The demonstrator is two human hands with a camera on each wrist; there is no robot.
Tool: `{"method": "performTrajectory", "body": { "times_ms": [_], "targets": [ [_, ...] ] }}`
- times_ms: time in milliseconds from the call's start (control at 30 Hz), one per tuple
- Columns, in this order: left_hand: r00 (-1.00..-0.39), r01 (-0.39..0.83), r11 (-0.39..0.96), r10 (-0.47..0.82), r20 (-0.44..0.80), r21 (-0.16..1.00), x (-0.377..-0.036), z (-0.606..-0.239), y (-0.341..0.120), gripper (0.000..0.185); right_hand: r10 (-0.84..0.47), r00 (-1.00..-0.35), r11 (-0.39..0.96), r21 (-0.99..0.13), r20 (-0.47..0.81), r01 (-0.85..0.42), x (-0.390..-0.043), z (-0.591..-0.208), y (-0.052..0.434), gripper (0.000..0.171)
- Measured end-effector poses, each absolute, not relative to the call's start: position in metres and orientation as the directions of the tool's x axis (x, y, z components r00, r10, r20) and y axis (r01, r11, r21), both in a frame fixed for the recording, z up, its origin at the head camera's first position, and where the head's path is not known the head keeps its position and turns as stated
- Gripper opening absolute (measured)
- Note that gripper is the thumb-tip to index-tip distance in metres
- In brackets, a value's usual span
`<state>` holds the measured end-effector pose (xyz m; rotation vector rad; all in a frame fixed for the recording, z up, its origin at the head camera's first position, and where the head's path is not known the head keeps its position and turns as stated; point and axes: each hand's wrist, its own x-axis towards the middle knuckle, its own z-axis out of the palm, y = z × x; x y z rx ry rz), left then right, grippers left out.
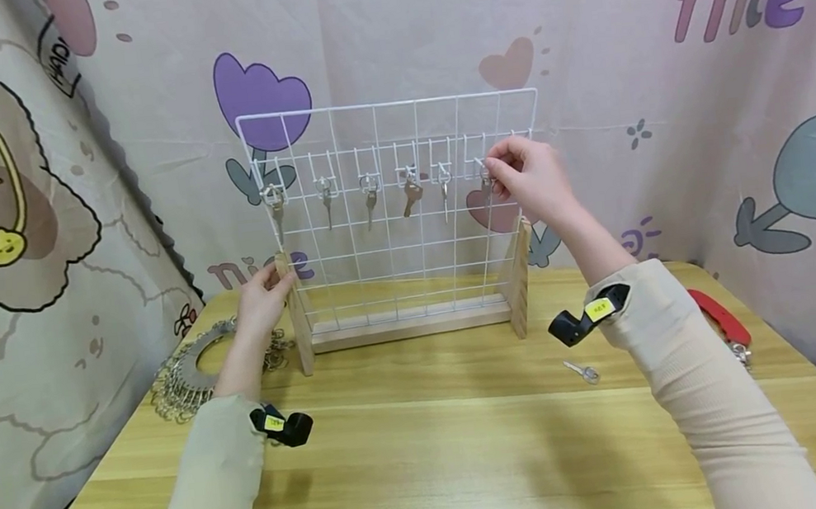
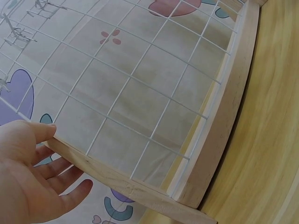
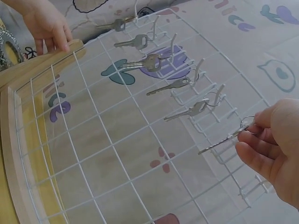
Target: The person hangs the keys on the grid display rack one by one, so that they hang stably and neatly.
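Observation:
A white wire grid rack (image 1: 386, 104) stands on a wooden base (image 1: 412, 329). Several keys (image 1: 413, 196) hang by small rings from hooks along its upper part. At the rightmost of these keys, my right hand (image 1: 538, 179) pinches a silver key (image 3: 224, 141) by its ring end, right at the hook; the fingertips partly hide the ring. My left hand (image 1: 263, 299) grips the top of the rack's left wooden upright (image 1: 301, 324), thumb on the near side and the other fingers behind it, as the left wrist view shows.
On the table (image 1: 414, 453), a loose key (image 1: 584, 371) lies right of the rack. A large metal ring with many small rings (image 1: 189, 369) lies at the left, partly behind my left arm. A red curved object (image 1: 721, 317) with metal pieces is at the right, partly behind my sleeve.

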<state>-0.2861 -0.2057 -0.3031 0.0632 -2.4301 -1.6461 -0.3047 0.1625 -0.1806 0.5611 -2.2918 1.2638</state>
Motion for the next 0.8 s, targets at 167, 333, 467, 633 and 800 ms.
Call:
{"method": "performTrajectory", "body": {
  "times_ms": [167, 333, 467, 633, 800],
  "targets": [
    [-0.977, 0.084, 0.378, -0.153, 0.152, 0.922, -0.2867, -0.3041, -0.2057, 0.059, -0.122, -0.804, 0.456, -0.687, 0.582, -0.566, -0.3059, -0.1829, 0.1622, 0.018],
    [-0.975, 0.092, 0.372, -0.153, 0.158, 0.924, -0.287, -0.3043, -0.2061, 0.059, -0.118, -0.795, 0.415, -0.698, 0.594, -0.583, -0.306, -0.1834, 0.162, 0.019],
    [-0.976, 0.086, 0.382, -0.153, 0.155, 0.92, -0.2869, -0.3045, -0.2066, 0.061, -0.122, -0.799, 0.408, -0.704, 0.589, -0.581, -0.3052, -0.1841, 0.1626, 0.018],
    [-0.977, 0.083, 0.391, -0.151, 0.153, 0.917, -0.2863, -0.305, -0.2066, 0.063, -0.125, -0.807, 0.437, -0.698, 0.577, -0.567, -0.3057, -0.1858, 0.1637, 0.018],
    [-0.976, 0.086, 0.39, -0.15, 0.156, 0.917, -0.2863, -0.3053, -0.2069, 0.063, -0.123, -0.804, 0.457, -0.685, 0.582, -0.567, -0.3084, -0.1879, 0.1642, 0.017]
  ]
}}
